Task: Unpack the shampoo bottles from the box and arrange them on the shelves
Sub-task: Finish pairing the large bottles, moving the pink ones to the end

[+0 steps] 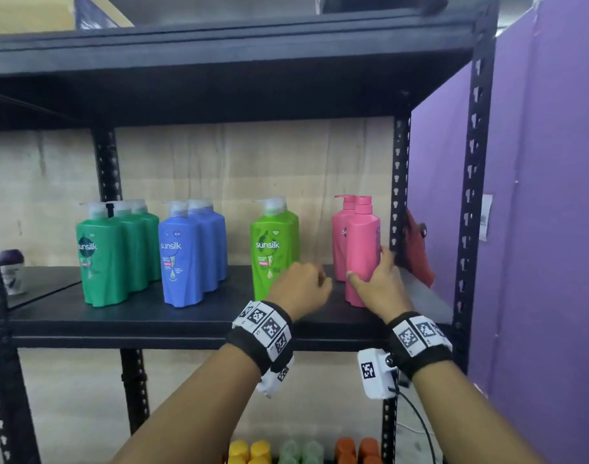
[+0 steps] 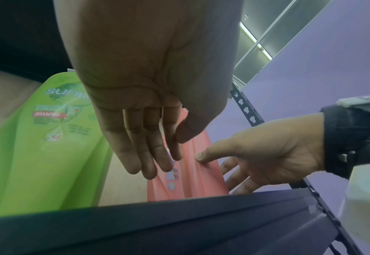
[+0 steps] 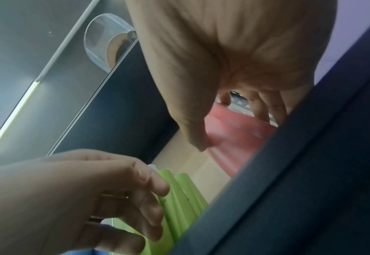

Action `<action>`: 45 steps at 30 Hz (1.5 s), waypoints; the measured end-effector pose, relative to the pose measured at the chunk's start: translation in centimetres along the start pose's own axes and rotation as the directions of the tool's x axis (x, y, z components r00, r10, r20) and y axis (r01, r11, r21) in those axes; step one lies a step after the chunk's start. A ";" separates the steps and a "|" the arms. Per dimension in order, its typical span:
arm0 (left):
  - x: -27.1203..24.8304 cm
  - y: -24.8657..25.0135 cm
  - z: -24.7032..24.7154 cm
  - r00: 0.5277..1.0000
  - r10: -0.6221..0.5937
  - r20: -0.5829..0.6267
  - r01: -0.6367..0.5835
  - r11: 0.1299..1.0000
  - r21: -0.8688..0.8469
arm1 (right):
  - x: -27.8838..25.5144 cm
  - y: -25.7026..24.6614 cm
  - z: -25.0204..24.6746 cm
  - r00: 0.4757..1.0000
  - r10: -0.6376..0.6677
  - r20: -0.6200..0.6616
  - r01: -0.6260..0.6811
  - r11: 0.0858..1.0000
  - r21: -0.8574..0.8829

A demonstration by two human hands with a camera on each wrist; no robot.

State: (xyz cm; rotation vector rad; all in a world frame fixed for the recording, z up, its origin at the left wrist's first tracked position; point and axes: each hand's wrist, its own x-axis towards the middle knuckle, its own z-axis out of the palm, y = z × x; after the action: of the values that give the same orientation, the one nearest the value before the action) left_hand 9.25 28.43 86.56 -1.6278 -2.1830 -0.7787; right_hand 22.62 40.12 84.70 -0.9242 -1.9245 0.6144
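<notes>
Your right hand [image 1: 378, 283] clasps the front pink bottle [image 1: 362, 249] at the shelf's [image 1: 186, 316] right end, left hand [image 1: 301, 286] loose and empty beside it, four colour groups already standing, box unseen.

The brand "sunsilk" is read in white lettering on the front dark green bottle [image 1: 100, 259], on the front blue bottle [image 1: 179, 259] and on the front lime green bottle [image 1: 269, 252], all left of the left hand [image 1: 299, 289]. In the left wrist view, "SHAMPOO" is read on a red band of the lime green bottle [image 2: 48, 138] under a partly hidden "suns". Small print on the pink bottle [image 1: 362, 249] held by the right hand [image 1: 376, 283] is not legible. Black-and-white square code markers are carried on both wristbands [image 1: 266, 324].
</notes>
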 end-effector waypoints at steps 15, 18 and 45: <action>-0.7 0.5 2.0 0.999 -0.011 0.045 0.009 0.999 0.038 | 1.2 2.9 0.7 0.997 -0.059 0.055 0.059 0.998 0.007; -0.7 0.5 2.4 1.000 0.012 0.027 -0.014 0.998 0.055 | 1.3 3.8 -0.5 0.997 -0.060 0.049 0.061 0.998 -0.009; 13.8 5.8 0.3 0.999 -0.030 -0.029 0.034 0.988 0.149 | -0.3 7.6 -2.7 0.982 -0.100 -0.162 0.066 0.977 -0.203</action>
State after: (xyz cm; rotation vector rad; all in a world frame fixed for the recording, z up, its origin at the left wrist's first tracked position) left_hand 10.54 40.59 95.18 -1.5044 -2.1963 -0.6244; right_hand 27.81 44.59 80.47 -0.9799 -1.8803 0.2882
